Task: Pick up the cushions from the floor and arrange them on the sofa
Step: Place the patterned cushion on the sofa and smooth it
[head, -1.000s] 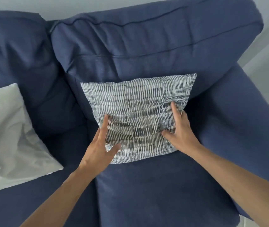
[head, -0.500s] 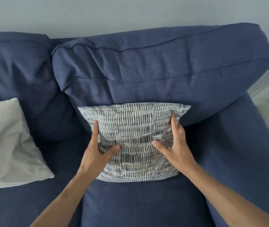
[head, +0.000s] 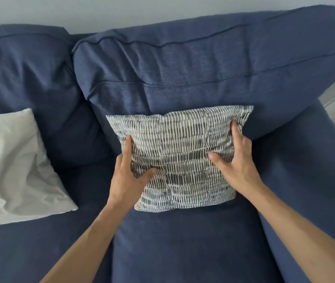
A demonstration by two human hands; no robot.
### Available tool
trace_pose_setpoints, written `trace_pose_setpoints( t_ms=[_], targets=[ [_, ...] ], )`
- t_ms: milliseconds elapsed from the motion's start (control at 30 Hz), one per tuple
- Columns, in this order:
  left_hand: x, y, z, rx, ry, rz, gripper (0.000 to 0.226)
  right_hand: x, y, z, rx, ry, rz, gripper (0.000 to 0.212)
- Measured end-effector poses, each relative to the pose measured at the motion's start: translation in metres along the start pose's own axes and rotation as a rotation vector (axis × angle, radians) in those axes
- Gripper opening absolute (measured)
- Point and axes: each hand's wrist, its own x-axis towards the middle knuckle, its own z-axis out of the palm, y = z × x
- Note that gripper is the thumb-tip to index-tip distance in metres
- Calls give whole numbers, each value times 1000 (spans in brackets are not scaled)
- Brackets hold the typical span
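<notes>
While both hands grip it, patterned cushion (head: 179, 158) stands on sofa (head: 193, 242) seat, leaning on right back cushion (head: 203, 64), near right arm end. Left hand (head: 128, 178): thumb on front face, index along left edge, holding cushion. Right hand (head: 237, 166): thumb on front, fingers (head: 236, 129) pinching upper right corner. White cushion (head: 13, 166) lies at left edge of seat, well apart.

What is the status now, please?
Left hand and right hand both grip patterned cushion. Cushion leans on sofa backrest. White cushion apart, leftward. Nothing blocking.
</notes>
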Motion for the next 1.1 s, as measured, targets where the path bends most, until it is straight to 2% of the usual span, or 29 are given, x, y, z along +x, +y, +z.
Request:
trace_pose_setpoints(
  t_ms=[67,133,200,267,300,400,500,700,767,933,1000,1100],
  targets=[
    [-4,4,-1,57,64,7,105,-11,-3,1,-217,147,-46,88],
    [-9,13,-1,172,209,176,84,-25,-6,3,-447,297,-277,73],
    [-10,27,7,262,251,451,68,-27,-14,13,-550,293,-538,72],
    [-1,42,22,340,164,651,63,-16,-28,26,-632,211,-702,72],
    [6,49,29,399,112,692,62,-8,-34,33,-680,171,-734,72],
    [35,48,39,681,-36,616,67,17,-38,42,-834,105,-701,72],
    [62,23,24,907,-69,519,74,36,-19,25,-939,80,-606,75],
    [71,2,-24,835,85,283,84,32,4,-12,-798,285,-297,78],
    [57,8,-21,761,141,319,78,20,1,-8,-739,353,-344,74],
    [26,41,48,581,193,661,62,12,-18,44,-688,303,-709,64],
    [31,47,75,532,228,682,60,25,-20,61,-663,307,-742,64],
    [54,37,87,596,261,640,63,48,-8,70,-691,337,-736,62]
  ],
)
